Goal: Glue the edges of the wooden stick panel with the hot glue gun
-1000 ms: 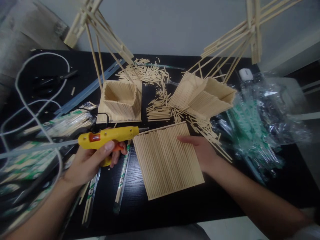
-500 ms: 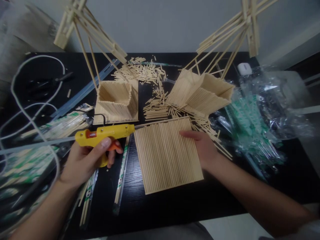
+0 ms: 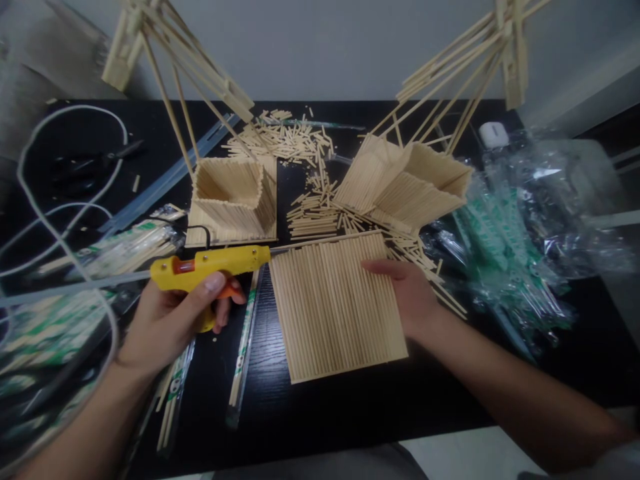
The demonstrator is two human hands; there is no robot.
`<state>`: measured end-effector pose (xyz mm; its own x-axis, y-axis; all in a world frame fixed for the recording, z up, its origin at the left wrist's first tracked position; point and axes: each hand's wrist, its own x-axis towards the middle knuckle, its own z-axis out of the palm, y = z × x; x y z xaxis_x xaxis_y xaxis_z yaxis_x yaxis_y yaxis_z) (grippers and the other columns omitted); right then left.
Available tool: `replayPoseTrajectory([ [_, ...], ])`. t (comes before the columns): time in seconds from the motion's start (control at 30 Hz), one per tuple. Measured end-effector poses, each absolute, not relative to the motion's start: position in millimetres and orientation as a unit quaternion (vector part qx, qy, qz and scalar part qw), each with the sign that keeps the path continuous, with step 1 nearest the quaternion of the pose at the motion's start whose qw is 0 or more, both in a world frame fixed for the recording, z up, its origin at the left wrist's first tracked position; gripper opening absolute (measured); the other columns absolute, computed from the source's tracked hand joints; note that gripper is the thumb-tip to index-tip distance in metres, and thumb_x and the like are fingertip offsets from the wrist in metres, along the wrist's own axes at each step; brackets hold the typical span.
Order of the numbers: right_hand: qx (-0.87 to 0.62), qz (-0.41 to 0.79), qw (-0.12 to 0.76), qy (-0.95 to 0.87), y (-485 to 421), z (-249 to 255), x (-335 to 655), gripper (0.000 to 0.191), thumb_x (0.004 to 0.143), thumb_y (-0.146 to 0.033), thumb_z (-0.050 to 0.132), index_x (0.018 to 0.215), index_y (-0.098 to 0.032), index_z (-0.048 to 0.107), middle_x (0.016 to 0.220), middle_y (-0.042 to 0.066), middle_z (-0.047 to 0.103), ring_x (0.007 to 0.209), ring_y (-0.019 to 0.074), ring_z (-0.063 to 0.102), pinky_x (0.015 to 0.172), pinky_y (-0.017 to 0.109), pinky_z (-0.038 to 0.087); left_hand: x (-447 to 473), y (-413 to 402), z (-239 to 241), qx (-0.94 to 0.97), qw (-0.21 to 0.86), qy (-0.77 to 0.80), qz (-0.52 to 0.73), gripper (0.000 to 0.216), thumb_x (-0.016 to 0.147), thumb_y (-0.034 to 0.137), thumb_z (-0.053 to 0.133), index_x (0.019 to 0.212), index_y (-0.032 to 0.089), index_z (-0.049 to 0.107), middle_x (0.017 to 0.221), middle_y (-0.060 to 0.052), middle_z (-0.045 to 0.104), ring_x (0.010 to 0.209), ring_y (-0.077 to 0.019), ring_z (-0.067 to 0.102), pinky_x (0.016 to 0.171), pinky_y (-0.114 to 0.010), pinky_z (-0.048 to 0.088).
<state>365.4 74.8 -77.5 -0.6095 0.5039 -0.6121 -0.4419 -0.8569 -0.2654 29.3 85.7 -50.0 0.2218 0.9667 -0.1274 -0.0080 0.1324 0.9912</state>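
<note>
My left hand (image 3: 193, 310) is wrapped round a yellow hot glue gun (image 3: 215, 264), with fingers at its orange trigger. A long translucent glue stick (image 3: 80, 288) runs out of the gun's back end. The nozzle meets the upper left corner of a square panel of wooden sticks laid side by side (image 3: 337, 310). My right hand (image 3: 407, 293) grips this panel by its right edge, thumb on top and the other fingers hidden underneath. Along the panel's far edge lies a thin crosswise stick (image 3: 335, 240).
Behind stand two stick-built models, a left box (image 3: 230, 200) and a tilted right box (image 3: 420, 180), both under stick frames. Cut stick pieces (image 3: 290, 140) lie between them. Packaged chopsticks (image 3: 245, 347), scissors (image 3: 95, 163) and a white cable (image 3: 23, 167) are left; plastic wrappers (image 3: 520, 233) lie right.
The view has shifted very slightly. Both hands, the glue gun and the panel keep almost the same positions, with the nozzle still at the panel's upper left corner.
</note>
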Motion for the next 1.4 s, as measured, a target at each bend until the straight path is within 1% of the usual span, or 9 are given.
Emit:
replayPoseTrajectory([
  [0.2, -0.354, 0.893, 0.273, -0.046, 74.4, -76.2, 365.4, 0.044, 0.088, -0.035, 0.072, 0.123, -0.011, 0.081, 0.100, 0.015, 0.089, 0.124, 0.0381, 0.084, 0.120, 0.055, 0.058, 30.1, 86.0, -51.2, 0.523, 0.565, 0.480, 0.420, 0.044, 0.094, 0.059, 0.094, 0.085, 0.017, 0.088, 0.072, -0.007, 0.083, 0.040, -0.0149, 0.067, 0.035, -0.023, 0.057],
  [0.4, -0.351, 0.893, 0.277, -0.051, 75.0, -76.3, 365.4, 0.044, 0.090, -0.035, 0.069, 0.126, -0.014, 0.080, 0.103, 0.014, 0.090, 0.127, 0.0381, 0.083, 0.119, 0.055, 0.059, 28.0, 85.8, -53.9, 0.533, 0.544, 0.493, 0.420, 0.045, 0.097, 0.061, 0.091, 0.084, 0.018, 0.089, 0.070, -0.007, 0.082, 0.039, -0.0144, 0.065, 0.035, -0.023, 0.055],
  [0.53, -0.357, 0.891, 0.276, -0.046, 75.9, -75.3, 363.9, 0.043, 0.088, -0.034, 0.069, 0.124, -0.014, 0.081, 0.102, 0.014, 0.090, 0.125, 0.0379, 0.084, 0.119, 0.055, 0.059, 26.7, 84.9, -54.0, 0.537, 0.538, 0.491, 0.426, 0.043, 0.097, 0.059, 0.091, 0.084, 0.018, 0.090, 0.070, -0.007, 0.083, 0.039, -0.0146, 0.066, 0.036, -0.023, 0.056],
  [0.73, -0.347, 0.897, 0.272, -0.046, 75.3, -75.9, 364.0, 0.041, 0.089, -0.034, 0.073, 0.123, -0.014, 0.082, 0.102, 0.015, 0.089, 0.122, 0.0382, 0.084, 0.119, 0.056, 0.059, 28.4, 85.3, -54.3, 0.529, 0.535, 0.482, 0.449, 0.040, 0.093, 0.058, 0.096, 0.084, 0.019, 0.090, 0.071, -0.006, 0.085, 0.037, -0.0143, 0.067, 0.035, -0.023, 0.057],
  [0.87, -0.343, 0.901, 0.264, -0.042, 74.8, -76.3, 364.2, 0.041, 0.089, -0.033, 0.073, 0.123, -0.012, 0.082, 0.098, 0.015, 0.089, 0.119, 0.0381, 0.085, 0.118, 0.055, 0.059, 27.5, 85.4, -55.7, 0.544, 0.533, 0.479, 0.437, 0.039, 0.096, 0.057, 0.094, 0.086, 0.020, 0.090, 0.072, -0.005, 0.085, 0.039, -0.0144, 0.069, 0.037, -0.023, 0.059],
  [1.0, -0.359, 0.896, 0.259, -0.030, 75.4, -73.4, 362.2, 0.042, 0.088, -0.031, 0.072, 0.123, -0.011, 0.081, 0.097, 0.015, 0.089, 0.118, 0.0380, 0.086, 0.117, 0.055, 0.060, 26.0, 84.2, -55.9, 0.556, 0.520, 0.486, 0.430, 0.038, 0.096, 0.055, 0.093, 0.083, 0.020, 0.089, 0.070, -0.005, 0.083, 0.040, -0.0137, 0.067, 0.037, -0.021, 0.057],
  [1.23, -0.377, 0.884, 0.275, -0.011, 75.9, -69.3, 360.6, 0.043, 0.087, -0.030, 0.071, 0.124, -0.011, 0.082, 0.099, 0.016, 0.089, 0.116, 0.0381, 0.086, 0.116, 0.055, 0.061, 25.4, 83.8, -53.5, 0.564, 0.501, 0.500, 0.425, 0.032, 0.096, 0.046, 0.092, 0.079, 0.020, 0.087, 0.067, -0.004, 0.081, 0.038, -0.0133, 0.065, 0.035, -0.021, 0.055],
  [1.4, -0.352, 0.892, 0.285, -0.011, 75.8, -73.1, 362.1, 0.043, 0.086, -0.031, 0.072, 0.124, -0.013, 0.082, 0.103, 0.015, 0.090, 0.118, 0.0376, 0.085, 0.118, 0.056, 0.059, 27.5, 86.0, -52.1, 0.557, 0.506, 0.502, 0.427, 0.034, 0.096, 0.049, 0.092, 0.076, 0.021, 0.087, 0.065, -0.004, 0.080, 0.036, -0.0135, 0.063, 0.034, -0.022, 0.052],
])
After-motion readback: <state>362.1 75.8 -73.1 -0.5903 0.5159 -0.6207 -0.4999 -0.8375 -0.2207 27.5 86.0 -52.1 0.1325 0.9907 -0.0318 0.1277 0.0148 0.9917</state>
